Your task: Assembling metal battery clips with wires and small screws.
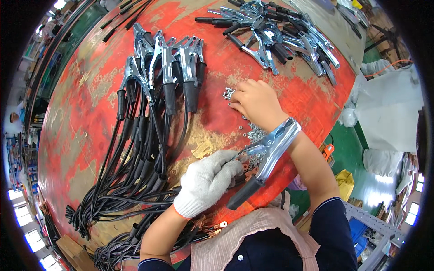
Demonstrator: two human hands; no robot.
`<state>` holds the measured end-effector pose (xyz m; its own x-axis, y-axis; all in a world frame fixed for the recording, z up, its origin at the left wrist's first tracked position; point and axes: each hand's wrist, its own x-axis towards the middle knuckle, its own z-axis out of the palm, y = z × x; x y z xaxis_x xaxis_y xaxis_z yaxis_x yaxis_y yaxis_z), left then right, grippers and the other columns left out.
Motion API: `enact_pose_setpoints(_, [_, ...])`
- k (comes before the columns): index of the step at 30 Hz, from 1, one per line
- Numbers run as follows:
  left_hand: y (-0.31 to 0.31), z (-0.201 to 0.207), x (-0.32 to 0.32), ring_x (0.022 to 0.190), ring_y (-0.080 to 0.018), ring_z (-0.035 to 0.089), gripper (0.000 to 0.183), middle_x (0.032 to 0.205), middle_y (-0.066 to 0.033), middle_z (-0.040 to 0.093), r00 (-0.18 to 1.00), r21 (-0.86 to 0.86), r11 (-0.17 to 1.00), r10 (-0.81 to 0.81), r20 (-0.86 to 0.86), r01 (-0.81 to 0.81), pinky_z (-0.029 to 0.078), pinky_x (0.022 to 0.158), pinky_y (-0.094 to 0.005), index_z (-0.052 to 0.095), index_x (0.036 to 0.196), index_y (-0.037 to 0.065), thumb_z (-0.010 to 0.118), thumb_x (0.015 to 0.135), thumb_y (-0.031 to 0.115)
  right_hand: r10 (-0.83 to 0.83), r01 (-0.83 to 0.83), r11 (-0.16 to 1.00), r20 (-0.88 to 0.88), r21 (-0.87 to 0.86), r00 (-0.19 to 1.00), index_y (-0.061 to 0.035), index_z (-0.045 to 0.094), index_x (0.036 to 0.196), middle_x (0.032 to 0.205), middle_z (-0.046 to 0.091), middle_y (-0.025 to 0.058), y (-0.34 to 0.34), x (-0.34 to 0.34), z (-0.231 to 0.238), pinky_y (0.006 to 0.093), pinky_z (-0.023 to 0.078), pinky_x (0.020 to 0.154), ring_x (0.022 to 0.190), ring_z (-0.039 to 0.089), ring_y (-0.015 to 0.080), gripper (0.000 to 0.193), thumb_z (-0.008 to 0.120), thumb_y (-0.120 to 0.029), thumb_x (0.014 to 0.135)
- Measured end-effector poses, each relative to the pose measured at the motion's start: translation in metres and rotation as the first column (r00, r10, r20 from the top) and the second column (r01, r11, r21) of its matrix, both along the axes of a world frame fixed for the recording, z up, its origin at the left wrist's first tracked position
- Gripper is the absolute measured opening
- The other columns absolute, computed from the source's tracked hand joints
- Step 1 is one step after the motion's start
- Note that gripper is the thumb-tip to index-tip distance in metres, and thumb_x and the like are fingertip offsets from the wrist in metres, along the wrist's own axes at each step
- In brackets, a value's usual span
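My left hand [207,180], in a white knitted glove, is closed on a silver spring clamp [276,147] with a black handle grip. The clamp slants up to the right, in front of my right forearm. My bare right hand [256,100] is beyond it, fingers bent and drawn together at a little heap of small metal screws [229,93]. What lies between those fingertips is hidden. Loose nuts [256,134] are scattered below my right hand, partly behind the clamp. Copper ring lugs [221,225] on black cable ends lie near the table's front edge.
Clamps joined to black cables [181,74] lie left of centre, their cables [122,180] bundled toward the near left. A pile of loose clamps [275,34] covers the far right of the worn red table [217,58]. Beyond the right edge are a yellow bag [345,183] and white sacks.
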<state>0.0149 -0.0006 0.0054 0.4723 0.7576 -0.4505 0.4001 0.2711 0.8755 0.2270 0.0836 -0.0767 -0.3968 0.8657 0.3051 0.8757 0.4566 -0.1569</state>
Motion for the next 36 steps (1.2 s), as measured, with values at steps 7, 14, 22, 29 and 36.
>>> enact_pose_setpoints(7, [-0.004,0.000,-0.004,0.068,-0.0067,0.061,0.023,0.081,-0.0042,0.070,0.998,-0.017,0.999,0.050,0.048,-0.049,0.050,0.062,-0.0239,0.066,0.110,0.001,0.060,0.092,0.014,-0.196,-0.069,0.933,-0.659,-0.353,0.727,-0.0093,0.067,0.083,0.082,0.061,0.0043,-0.038,-0.012,0.045,0.0322,0.046,0.070,0.078,0.059,0.0174,0.013,0.071,-0.022,0.084])
enact_pose_setpoints(14, [-0.006,0.001,-0.005,0.065,-0.0103,0.063,0.026,0.078,-0.0057,0.068,0.999,-0.005,1.000,-0.008,0.042,0.008,0.051,0.061,-0.0265,0.064,0.112,0.002,0.060,0.093,0.019,-0.629,-0.491,0.652,-0.774,-0.577,0.074,-0.0011,0.064,0.087,0.082,0.064,0.0039,-0.107,-0.016,0.032,0.0276,0.050,0.066,0.074,0.061,0.0113,0.008,0.069,-0.007,0.086])
enact_pose_setpoints(22, [-0.018,-0.005,-0.003,0.064,-0.0095,0.062,0.028,0.077,-0.0067,0.068,1.000,0.185,0.983,0.002,0.030,-0.007,0.049,0.056,-0.0258,0.062,0.117,0.003,0.060,0.091,0.012,-0.468,-0.567,0.683,-0.872,-0.461,0.145,0.0037,0.064,0.092,0.086,0.059,0.0091,-0.120,-0.002,0.028,0.0312,0.052,0.069,0.079,0.061,0.0164,0.034,0.060,-0.029,0.096])
enact_pose_setpoints(29, [-0.007,-0.006,-0.004,0.061,-0.0173,0.063,0.033,0.080,-0.0101,0.065,0.997,0.665,0.746,0.020,-0.073,0.033,0.051,0.058,-0.0319,0.059,0.121,0.000,0.055,0.089,0.003,-0.458,-0.051,0.857,-0.802,-0.513,0.384,-0.0056,0.070,0.094,0.096,0.066,0.0065,-0.121,0.015,0.022,0.0322,0.048,0.083,0.094,0.062,0.0175,0.010,0.063,-0.011,0.091])
enact_pose_setpoints(36, [0.009,-0.006,-0.012,0.052,-0.0080,0.049,0.043,0.075,-0.0042,0.059,0.804,-0.216,0.865,0.502,0.320,-0.454,0.036,0.045,-0.0212,0.050,0.124,0.000,0.058,0.092,0.026,-0.218,0.218,0.975,-0.274,-0.030,0.937,-0.0134,0.070,0.084,0.082,0.060,0.0013,-0.108,-0.003,0.001,0.0339,0.047,0.071,0.080,0.059,0.0207,0.010,0.075,-0.018,0.077])
